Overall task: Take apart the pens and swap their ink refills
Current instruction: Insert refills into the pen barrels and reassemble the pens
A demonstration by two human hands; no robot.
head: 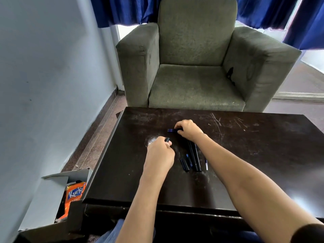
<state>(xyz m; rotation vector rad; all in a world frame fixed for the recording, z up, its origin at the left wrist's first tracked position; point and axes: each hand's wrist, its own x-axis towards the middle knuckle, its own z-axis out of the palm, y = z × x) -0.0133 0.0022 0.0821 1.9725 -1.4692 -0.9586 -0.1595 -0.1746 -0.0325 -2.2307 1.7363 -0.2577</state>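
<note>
On the dark wooden table (263,155), my left hand (160,155) grips a small black pen piece (167,139) whose end sticks out past my fingers. Farther back, my right hand (188,130) pinches thin blue ink refills (171,130) that point left, low over the tabletop. Between my forearms lie black pen barrels (194,156), a black cap (185,164), a short blue-tipped part (189,159) and a loose thin refill (206,164). My right wrist hides the far ends of the barrels.
A grey-green armchair (198,67) stands right behind the table's far edge. A white wall runs along the left. On the floor at the left sits an open cardboard box (57,181) with an orange snack packet (74,195). Blue curtains (126,11) hang behind.
</note>
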